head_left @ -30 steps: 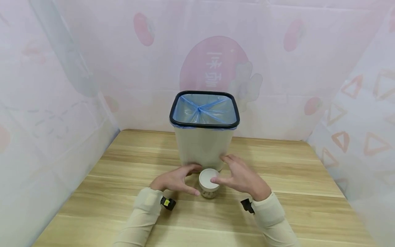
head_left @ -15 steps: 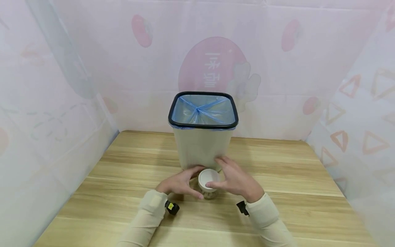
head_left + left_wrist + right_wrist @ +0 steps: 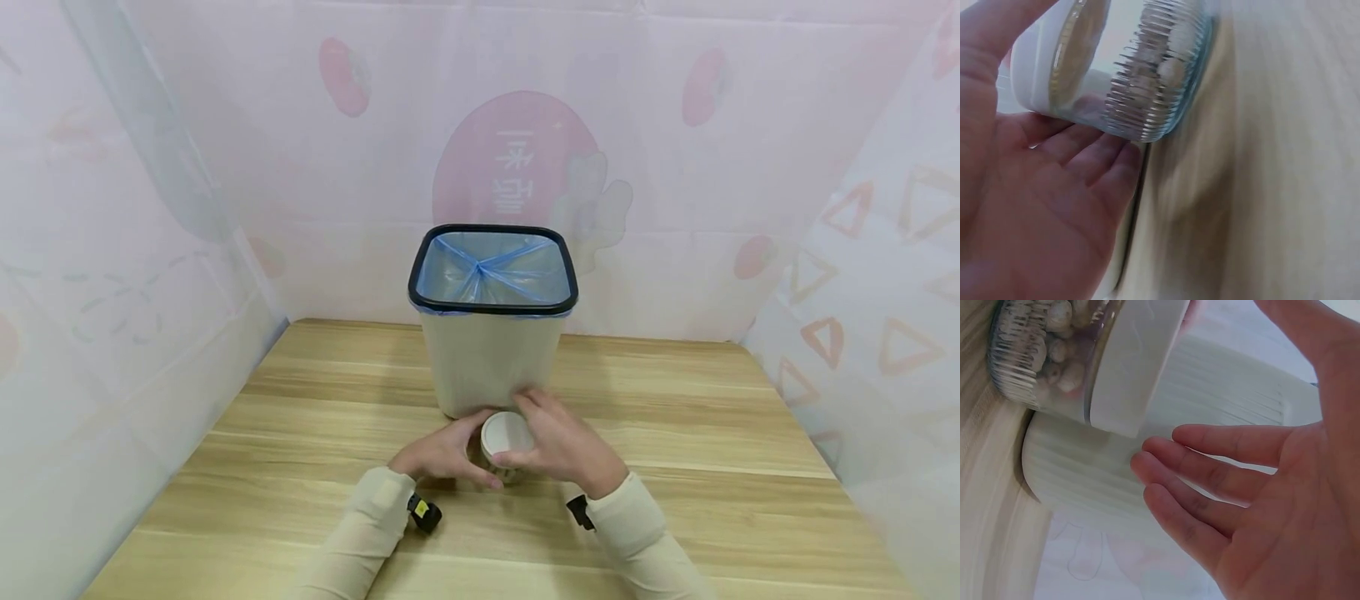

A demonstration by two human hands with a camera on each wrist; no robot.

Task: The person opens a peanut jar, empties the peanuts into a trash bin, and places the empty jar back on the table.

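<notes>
A clear ribbed glass jar point(image 3: 1157, 69) with a white lid point(image 3: 504, 433) stands on the table, holding several small pale roundish pieces. My left hand point(image 3: 444, 451) reaches around its left side, fingers behind and thumb at the front, with a gap between palm and jar. In the left wrist view the fingertips pass behind the glass. On the other side, my right hand point(image 3: 567, 443) has its thumb over the lid's near right edge. Its fingers point(image 3: 1207, 478) are spread and apart from the jar in the right wrist view.
Right behind the jar stands a beige trash bin point(image 3: 491, 358) with a black rim and a blue bag point(image 3: 483, 267) inside. Wood-grain table point(image 3: 675, 467) extends to both sides. Printed cloth point(image 3: 360, 167) hangs around the back and sides.
Both hands have moved inward, the left one to the right and the right one to the left, so they stand closer about the jar. The jar stays in place.
</notes>
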